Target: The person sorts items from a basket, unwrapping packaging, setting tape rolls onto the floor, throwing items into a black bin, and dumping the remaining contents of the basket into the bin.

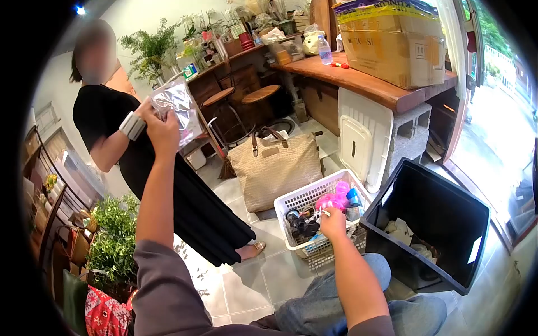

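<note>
At the upper left, my left hand is raised with its fingers closed on a shiny clear plastic packet. A person in black stands right beside it, their hand close to mine at the packet's edge. Low in the middle, my right hand reaches over the near side of a white plastic basket. Its fingers are pinched together at a small pale thing that I cannot make out. Just beyond them lies a bright pink item, among dark tangled things and a blue-labelled piece.
A black bin with a few pale items inside stands right of the basket. Behind are a woven tote bag, a white lid and a wooden counter bearing a cardboard box. A leafy plant is at left.
</note>
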Demonstrator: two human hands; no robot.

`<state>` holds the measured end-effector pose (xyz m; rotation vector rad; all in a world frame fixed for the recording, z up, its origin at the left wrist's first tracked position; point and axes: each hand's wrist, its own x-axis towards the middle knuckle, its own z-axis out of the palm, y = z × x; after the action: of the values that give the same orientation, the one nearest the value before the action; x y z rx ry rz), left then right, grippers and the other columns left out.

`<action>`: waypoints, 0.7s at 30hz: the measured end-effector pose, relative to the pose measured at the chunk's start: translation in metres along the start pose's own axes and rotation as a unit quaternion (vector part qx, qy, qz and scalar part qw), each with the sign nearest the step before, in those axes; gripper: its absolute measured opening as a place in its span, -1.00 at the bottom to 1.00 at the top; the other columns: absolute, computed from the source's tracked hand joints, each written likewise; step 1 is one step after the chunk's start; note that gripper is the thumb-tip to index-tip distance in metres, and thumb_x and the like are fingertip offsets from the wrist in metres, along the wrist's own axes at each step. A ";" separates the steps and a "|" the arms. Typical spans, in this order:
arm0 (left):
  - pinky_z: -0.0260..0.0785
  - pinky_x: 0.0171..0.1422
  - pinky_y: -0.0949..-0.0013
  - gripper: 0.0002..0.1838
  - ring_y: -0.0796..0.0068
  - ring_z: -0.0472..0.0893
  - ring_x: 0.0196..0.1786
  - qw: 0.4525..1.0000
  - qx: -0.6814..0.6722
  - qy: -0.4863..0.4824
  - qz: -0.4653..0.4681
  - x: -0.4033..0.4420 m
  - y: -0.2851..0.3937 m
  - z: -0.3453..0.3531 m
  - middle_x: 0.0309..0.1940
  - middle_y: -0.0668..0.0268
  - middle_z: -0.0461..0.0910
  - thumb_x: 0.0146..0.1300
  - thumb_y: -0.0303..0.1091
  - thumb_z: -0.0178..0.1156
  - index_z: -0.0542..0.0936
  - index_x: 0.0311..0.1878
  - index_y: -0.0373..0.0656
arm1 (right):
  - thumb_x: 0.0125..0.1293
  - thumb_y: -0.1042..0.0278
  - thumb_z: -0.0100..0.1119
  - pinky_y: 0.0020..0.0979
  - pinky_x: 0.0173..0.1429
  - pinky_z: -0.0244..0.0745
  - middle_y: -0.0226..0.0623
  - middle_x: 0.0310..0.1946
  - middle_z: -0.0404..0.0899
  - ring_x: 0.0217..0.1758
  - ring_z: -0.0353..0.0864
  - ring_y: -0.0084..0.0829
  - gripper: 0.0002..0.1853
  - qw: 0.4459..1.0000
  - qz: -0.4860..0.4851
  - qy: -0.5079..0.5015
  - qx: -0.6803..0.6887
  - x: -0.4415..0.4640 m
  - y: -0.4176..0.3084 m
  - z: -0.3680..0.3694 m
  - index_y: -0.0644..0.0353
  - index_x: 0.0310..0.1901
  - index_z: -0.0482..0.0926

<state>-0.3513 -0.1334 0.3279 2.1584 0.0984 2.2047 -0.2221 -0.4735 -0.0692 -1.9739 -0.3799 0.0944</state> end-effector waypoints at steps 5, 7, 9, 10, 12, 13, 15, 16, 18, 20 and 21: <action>0.54 -0.02 0.27 -0.77 0.28 0.72 -0.24 0.980 0.151 -0.129 -0.014 0.042 0.003 -0.009 -0.14 0.01 0.69 0.39 -0.46 0.23 0.56 0.08 -0.23 | 0.28 0.30 0.36 -0.05 0.11 0.62 0.17 -0.16 0.74 -0.03 0.75 0.13 -0.73 1.000 -0.020 0.003 -0.017 -0.004 0.002 -0.005 0.24 -0.06 0.77; 0.54 0.06 0.13 -0.84 -0.02 0.72 -0.04 0.971 0.168 -0.166 -0.027 0.051 -0.008 -0.012 -0.09 -0.01 0.72 0.42 -0.39 0.20 0.65 -0.11 -0.29 | 0.29 0.29 0.35 -0.04 0.10 0.61 0.16 -0.16 0.73 -0.03 0.74 0.13 -0.74 1.000 -0.023 0.003 -0.005 -0.002 0.003 -0.002 0.24 -0.06 0.77; 0.52 0.11 0.11 -0.73 -0.01 0.71 -0.01 0.960 0.244 -0.129 0.040 0.062 -0.068 -0.013 -0.10 -0.01 0.72 0.48 -0.26 0.14 0.66 -0.06 -0.30 | 0.30 0.29 0.34 -0.03 0.10 0.60 0.15 -0.15 0.73 -0.02 0.73 0.13 -0.75 0.999 -0.038 0.033 -0.005 0.006 0.014 0.013 0.23 -0.08 0.76; 0.50 0.15 0.10 -0.67 -0.01 0.70 0.01 0.968 0.206 -0.137 0.036 0.059 -0.082 -0.006 -0.09 -0.02 0.72 0.50 -0.20 0.11 0.67 -0.02 -0.30 | 0.30 0.29 0.33 -0.03 0.10 0.59 0.14 -0.14 0.72 -0.01 0.72 0.14 -0.76 0.997 -0.046 0.063 -0.017 0.010 0.025 0.025 0.23 -0.09 0.76; 0.47 0.22 0.10 -0.57 0.00 0.68 0.05 0.980 0.103 -0.169 0.010 0.055 -0.087 0.006 -0.06 -0.02 0.72 0.54 -0.09 0.05 0.67 0.04 -0.32 | 0.31 0.30 0.32 -0.03 0.11 0.58 0.14 -0.13 0.72 0.00 0.71 0.15 -0.77 0.999 -0.009 0.020 -0.029 0.007 0.011 0.009 0.25 -0.11 0.75; 0.45 0.26 0.11 -0.53 0.00 0.67 0.08 0.981 0.040 -0.190 -0.014 0.054 -0.076 0.011 -0.04 -0.03 0.71 0.55 -0.06 0.04 0.67 0.08 -0.33 | 0.31 0.30 0.32 -0.03 0.10 0.58 0.15 -0.14 0.72 -0.01 0.71 0.16 -0.77 0.999 -0.004 0.042 -0.005 0.008 0.010 0.007 0.26 -0.11 0.75; 0.39 0.33 0.10 -0.57 -0.02 0.62 0.14 0.979 0.094 -0.175 0.036 0.049 -0.041 0.018 0.05 -0.02 0.67 0.51 -0.14 0.11 0.62 0.14 -0.36 | 0.32 0.31 0.29 -0.01 0.09 0.58 0.18 -0.16 0.71 -0.03 0.71 0.19 -0.77 0.996 0.014 0.075 0.035 0.001 -0.002 -0.009 0.28 -0.12 0.73; 0.35 0.37 0.08 -0.59 -0.05 0.59 0.17 0.972 0.166 -0.138 0.090 0.039 -0.019 0.024 0.11 -0.01 0.63 0.49 -0.21 0.17 0.58 0.18 -0.37 | 0.32 0.32 0.26 0.02 0.09 0.57 0.19 -0.18 0.71 -0.03 0.70 0.21 -0.77 0.994 0.026 0.087 0.053 -0.002 -0.012 -0.021 0.30 -0.11 0.72; 0.29 0.45 0.05 -0.53 -0.08 0.52 0.29 0.957 0.174 -0.187 0.135 0.025 -0.006 0.027 0.20 -0.09 0.58 0.36 -0.29 0.31 0.55 0.23 -0.39 | 0.31 0.39 0.28 -0.05 0.04 0.61 0.13 -0.25 0.74 -0.13 0.75 0.13 -0.81 0.976 0.027 0.186 0.105 0.008 -0.002 -0.017 0.27 -0.11 0.75; 0.33 0.43 0.01 -0.41 -0.08 0.50 0.31 0.941 0.217 -0.133 0.221 -0.009 -0.005 0.040 0.24 -0.06 0.52 0.22 -0.32 0.38 0.50 0.30 -0.31 | 0.32 0.46 0.29 -0.16 -0.02 0.62 0.07 -0.26 0.77 -0.22 0.78 -0.03 -0.84 0.958 0.107 0.185 0.192 0.011 -0.012 -0.033 0.30 -0.14 0.76; 0.42 0.36 0.07 -0.45 -0.03 0.55 0.25 0.957 0.162 -0.131 0.200 -0.046 0.027 0.048 0.17 -0.03 0.54 0.21 -0.38 0.39 0.53 0.28 -0.25 | 0.32 0.46 0.34 -0.26 -0.10 0.61 -0.06 -0.32 0.79 -0.30 0.77 -0.27 -0.87 0.928 0.128 0.203 0.287 0.035 0.024 -0.002 0.32 -0.19 0.77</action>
<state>-0.3018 -0.1637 0.2858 2.8569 0.0098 2.1869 -0.1829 -0.4738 -0.0862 -1.4007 0.1700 -0.0366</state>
